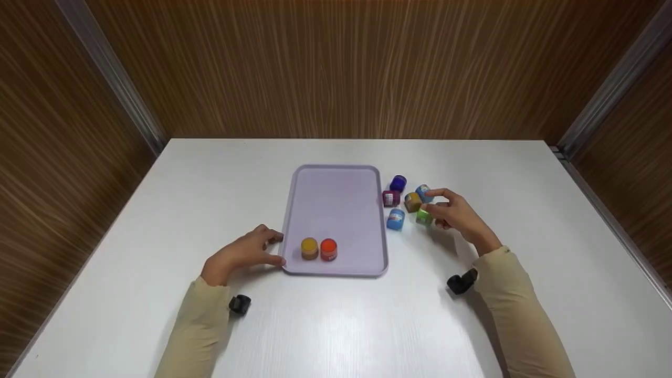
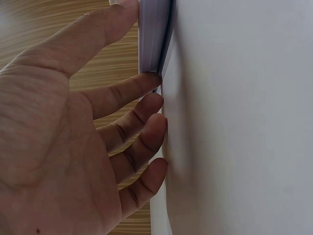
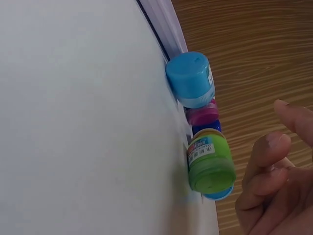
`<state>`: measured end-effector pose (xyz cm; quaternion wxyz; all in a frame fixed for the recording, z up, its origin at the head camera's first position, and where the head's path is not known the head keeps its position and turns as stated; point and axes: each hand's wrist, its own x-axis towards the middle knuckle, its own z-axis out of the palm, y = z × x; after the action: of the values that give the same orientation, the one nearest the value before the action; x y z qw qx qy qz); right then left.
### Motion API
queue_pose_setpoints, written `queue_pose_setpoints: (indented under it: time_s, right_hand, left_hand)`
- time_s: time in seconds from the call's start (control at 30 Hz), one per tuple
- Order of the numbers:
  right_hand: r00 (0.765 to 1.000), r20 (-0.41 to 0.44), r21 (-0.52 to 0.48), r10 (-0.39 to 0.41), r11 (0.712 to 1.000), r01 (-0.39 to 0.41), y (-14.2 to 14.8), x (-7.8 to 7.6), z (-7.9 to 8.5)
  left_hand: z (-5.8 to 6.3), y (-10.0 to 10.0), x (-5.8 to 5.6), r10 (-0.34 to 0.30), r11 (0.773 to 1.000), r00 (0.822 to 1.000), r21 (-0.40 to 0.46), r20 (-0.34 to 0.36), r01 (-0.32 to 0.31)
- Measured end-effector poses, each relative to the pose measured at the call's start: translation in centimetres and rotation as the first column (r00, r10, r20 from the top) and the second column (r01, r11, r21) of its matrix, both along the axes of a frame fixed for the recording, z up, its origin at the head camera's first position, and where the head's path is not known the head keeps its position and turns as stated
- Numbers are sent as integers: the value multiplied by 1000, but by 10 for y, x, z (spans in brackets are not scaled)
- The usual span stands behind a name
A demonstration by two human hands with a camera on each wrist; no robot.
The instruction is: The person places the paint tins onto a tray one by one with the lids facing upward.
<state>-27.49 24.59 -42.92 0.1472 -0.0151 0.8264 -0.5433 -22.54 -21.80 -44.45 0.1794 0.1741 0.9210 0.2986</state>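
My left hand [image 1: 245, 252] rests at the near left corner of a pale purple tray [image 1: 341, 220], thumb and fingers spread along its rim. On the tray a yellow-topped jar [image 1: 310, 249] and an orange paint jar [image 1: 328, 249] stand side by side. My right hand [image 1: 452, 211] hovers over a group of small jars right of the tray, index finger and thumb apart, holding nothing. Nearest to it are a green paint jar [image 3: 211, 164] lying on its side, a yellow jar [image 1: 413, 202] and a light blue jar [image 1: 424, 192].
Also beside the tray's right edge lie a magenta jar [image 1: 391, 198], a dark blue jar [image 1: 398, 183] and another light blue jar [image 1: 396, 219]. Wood-grain panels [image 1: 336, 68] enclose the white table [image 1: 336, 325] at the back and sides.
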Motion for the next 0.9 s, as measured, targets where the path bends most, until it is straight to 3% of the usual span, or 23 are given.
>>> queue_pose_setpoints:
  time_s: [0.47,0.9]
  right_hand:
    - [999,52,73,-3,997,-1,13,3,-11]
    - [987,163,133,-6,991,-16,16,2,-15]
  left_hand:
    - [0,1,0,1,1000,1000,-16,-20,-1]
    - [-1,1,0,7,1000,1000,-2,-7,-7]
